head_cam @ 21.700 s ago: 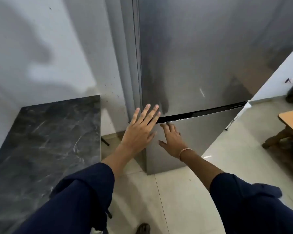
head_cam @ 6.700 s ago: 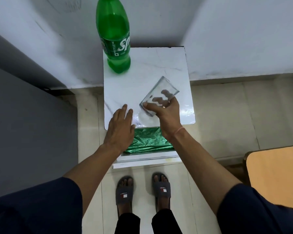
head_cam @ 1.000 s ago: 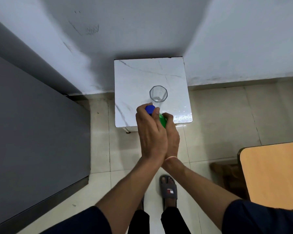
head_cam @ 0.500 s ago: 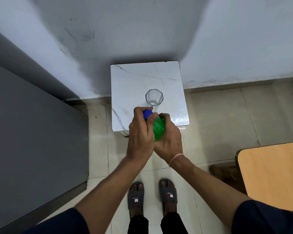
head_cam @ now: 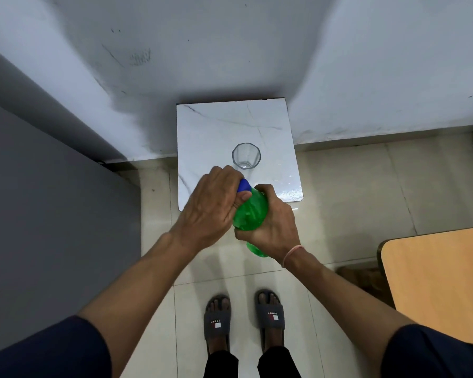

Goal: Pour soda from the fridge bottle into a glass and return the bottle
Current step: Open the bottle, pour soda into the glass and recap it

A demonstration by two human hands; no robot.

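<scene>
A green soda bottle (head_cam: 250, 211) with a blue cap (head_cam: 244, 185) is held in the air in front of the small white marble table (head_cam: 216, 126). My right hand (head_cam: 273, 227) is wrapped around the bottle's shoulder. My left hand (head_cam: 210, 208) grips the cap from the left, fingers curled over it. An empty clear glass (head_cam: 246, 156) stands upright on the table, just beyond the cap. The lower body of the bottle is mostly hidden behind my right hand.
The grey fridge side (head_cam: 52, 227) fills the left. White walls meet in a corner behind the table. A wooden table (head_cam: 437, 282) juts in at the right. My feet in grey slippers (head_cam: 243, 320) stand on the tiled floor.
Both hands with the bottle have shifted slightly right and more of the green bottle shows. My left hand stays closed over the cap. The glass has not moved.
</scene>
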